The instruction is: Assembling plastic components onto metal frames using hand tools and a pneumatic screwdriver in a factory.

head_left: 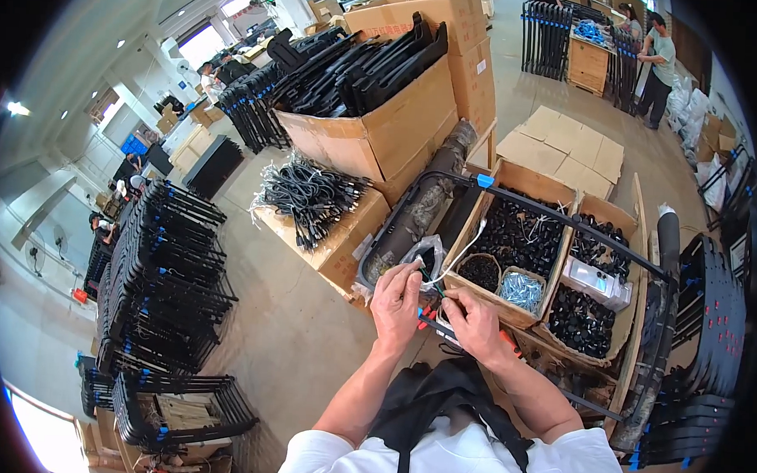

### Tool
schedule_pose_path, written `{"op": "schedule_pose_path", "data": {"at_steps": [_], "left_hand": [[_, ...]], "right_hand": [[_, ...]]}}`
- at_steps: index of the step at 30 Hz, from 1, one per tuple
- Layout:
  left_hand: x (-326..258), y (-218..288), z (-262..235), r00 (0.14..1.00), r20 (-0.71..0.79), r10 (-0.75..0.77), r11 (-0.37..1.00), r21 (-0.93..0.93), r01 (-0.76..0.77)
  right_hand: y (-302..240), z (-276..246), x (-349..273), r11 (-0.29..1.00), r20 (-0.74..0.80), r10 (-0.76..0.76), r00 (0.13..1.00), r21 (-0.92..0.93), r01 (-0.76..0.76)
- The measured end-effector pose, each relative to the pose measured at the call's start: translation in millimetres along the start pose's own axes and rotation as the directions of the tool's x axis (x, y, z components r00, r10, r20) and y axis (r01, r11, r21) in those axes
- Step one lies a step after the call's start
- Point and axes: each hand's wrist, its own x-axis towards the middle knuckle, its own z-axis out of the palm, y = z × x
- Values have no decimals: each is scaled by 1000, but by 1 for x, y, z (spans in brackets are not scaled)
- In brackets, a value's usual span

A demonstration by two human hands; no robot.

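workshop floor (288, 317) is packed; wooden parts bin (517, 315) sits ahead, prob for quick reach. yr left hand (397, 302) & right hand (477, 325) pinch thin cable (460, 256) btwn them, over black frame (530, 202), maybe to steady it.

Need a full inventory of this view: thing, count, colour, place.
Workpiece frame: 1, black, lying across rollers
Rollers: 2, dark, flanking parts bin
White cable: 1, white, by the hands
Parts bin: 1, brown, right of centre
Small parts: many, black, in bin
Screws: many, silver, bin front
Large carton: 1, brown, top centre
Cable pile: many, black, left of frame
Stacked frames: many, black, far left
Co-workers: several, mixed clothing, background
Left hand: 1, bare, centre
Right hand: 1, bare, centre
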Motion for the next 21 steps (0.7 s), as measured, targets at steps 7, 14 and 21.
{"op": "schedule_pose_path", "data": {"at_steps": [7,14,21], "left_hand": [[-10,-1,1,945,120,-304,951,-20,308],[-25,-31,6,738,356,-574,670,-315,673],[-37,-23,9,743,381,-550,442,-621,647]], "right_hand": [[1,3,-5,988,-93,-143,985,37,147],[4,11,-9,967,-123,-256,959,-39,253],[-2,16,-12,990,66,69,995,122,-77]]}}
